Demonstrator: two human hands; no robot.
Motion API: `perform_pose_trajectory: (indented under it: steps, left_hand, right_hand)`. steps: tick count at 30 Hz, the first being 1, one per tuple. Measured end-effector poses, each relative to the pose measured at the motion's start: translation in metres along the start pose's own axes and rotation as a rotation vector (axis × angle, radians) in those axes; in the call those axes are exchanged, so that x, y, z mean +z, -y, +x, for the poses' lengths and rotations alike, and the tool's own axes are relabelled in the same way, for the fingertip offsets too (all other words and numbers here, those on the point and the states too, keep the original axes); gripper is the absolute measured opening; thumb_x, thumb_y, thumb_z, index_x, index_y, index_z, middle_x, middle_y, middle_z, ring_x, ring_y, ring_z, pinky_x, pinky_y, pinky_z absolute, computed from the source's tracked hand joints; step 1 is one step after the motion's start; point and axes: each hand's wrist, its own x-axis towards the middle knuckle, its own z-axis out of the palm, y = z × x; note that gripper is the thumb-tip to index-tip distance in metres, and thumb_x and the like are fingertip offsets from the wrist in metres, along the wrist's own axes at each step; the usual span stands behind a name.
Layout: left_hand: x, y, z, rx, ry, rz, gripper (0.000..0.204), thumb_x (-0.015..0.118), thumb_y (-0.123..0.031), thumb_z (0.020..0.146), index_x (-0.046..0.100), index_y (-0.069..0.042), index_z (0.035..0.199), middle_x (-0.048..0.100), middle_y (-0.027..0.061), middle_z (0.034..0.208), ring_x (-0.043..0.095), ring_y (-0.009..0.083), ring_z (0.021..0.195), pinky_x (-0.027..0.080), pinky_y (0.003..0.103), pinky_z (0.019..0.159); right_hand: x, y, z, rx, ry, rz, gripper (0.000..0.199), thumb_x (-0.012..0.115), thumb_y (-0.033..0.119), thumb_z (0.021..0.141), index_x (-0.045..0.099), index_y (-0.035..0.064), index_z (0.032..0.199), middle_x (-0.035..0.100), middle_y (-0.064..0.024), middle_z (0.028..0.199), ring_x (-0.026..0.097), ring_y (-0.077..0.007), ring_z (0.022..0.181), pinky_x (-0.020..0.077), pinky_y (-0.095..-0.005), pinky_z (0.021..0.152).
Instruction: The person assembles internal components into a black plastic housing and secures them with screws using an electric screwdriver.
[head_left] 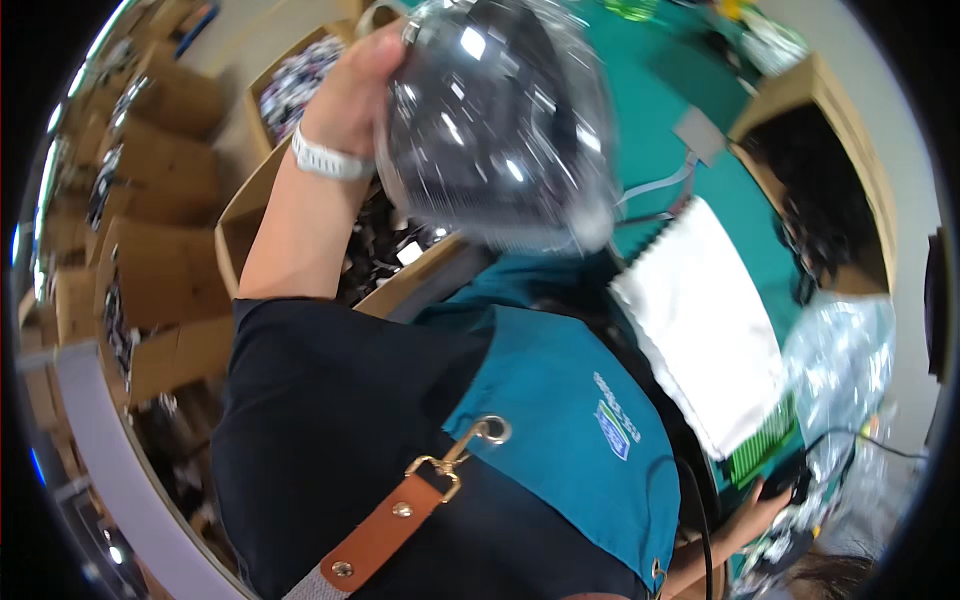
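Plastic bag [500,130] around dark item [500,45], held up left of white sheet [700,330].
Bagging appears done, sealing unconfirmed. Left hand [352,95] clamps bag; right hand [758,514], below sheet: finger state cannot be told.

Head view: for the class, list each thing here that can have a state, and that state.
Clear plastic bag: held up, something dark inside.
Left hand: gripping the bag.
Right hand: at a dark object; grip unclear.
Wristband: around the left wrist.
Snap hook: clipped to the apron eyelet.
Cardboard box at right: open, dark items inside.
White sheet: lying on the green table.
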Motion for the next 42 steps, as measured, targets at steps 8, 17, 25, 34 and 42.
perform_pose_trajectory:
  steps: [8,17,25,34,42]
  left_hand:
    - [-0.251,0.119,-0.172,-0.541,-1.044,-0.271,0.028,0.064,-0.026,0.094,0.061,-0.004,0.111,0.071,0.0095,0.101,0.070,0.0228,0.088,0.058,0.041,0.082]
    - [-0.238,0.263,-0.247,-1.240,-0.851,0.128,0.046,0.074,-0.010,0.082,0.055,0.004,0.122,0.068,0.0149,0.108,0.070,0.0270,0.090,0.057,0.042,0.082]
    - [-0.247,0.353,-0.274,-1.566,0.350,1.173,0.091,0.080,-0.053,0.066,0.051,-0.004,0.137,0.056,0.0189,0.134,0.056,0.0337,0.121,0.045,0.042,0.101]
    - [-0.231,0.348,-0.290,-1.684,0.299,0.977,0.097,0.083,-0.047,0.065,0.044,-0.005,0.143,0.054,0.0193,0.137,0.054,0.0334,0.124,0.045,0.041,0.102]
    - [-0.268,0.342,-0.323,-1.691,0.021,0.867,0.107,0.078,-0.055,0.065,0.036,0.002,0.146,0.042,0.0205,0.147,0.043,0.0326,0.134,0.036,0.038,0.109]
  right_hand:
    - [0.043,-0.087,0.038,-0.117,0.015,-0.136,0.057,0.067,0.023,0.090,0.045,0.0006,0.138,0.056,-0.0246,0.127,0.056,-0.0412,0.115,0.0471,-0.0451,0.095]
    - [-0.011,0.017,-0.007,-0.248,-0.121,-0.418,0.054,0.077,0.027,0.083,0.055,0.0005,0.124,0.063,-0.0196,0.111,0.063,-0.0357,0.098,0.0525,-0.0431,0.081]
    - [-0.001,0.014,-0.013,-0.293,-0.185,-0.499,0.052,0.073,0.026,0.086,0.054,0.0024,0.128,0.063,-0.0189,0.115,0.062,-0.0362,0.101,0.0512,-0.0440,0.084]
    - [0.014,0.023,-0.011,-0.367,-0.276,-0.560,0.050,0.068,0.024,0.089,0.053,0.0045,0.132,0.063,-0.0181,0.118,0.061,-0.0369,0.105,0.0498,-0.0451,0.087]
    - [0.026,0.007,-0.016,-0.512,-0.427,-0.559,0.042,0.067,0.025,0.088,0.060,0.0116,0.127,0.067,-0.0088,0.114,0.063,-0.0315,0.102,0.0508,-0.0424,0.083]
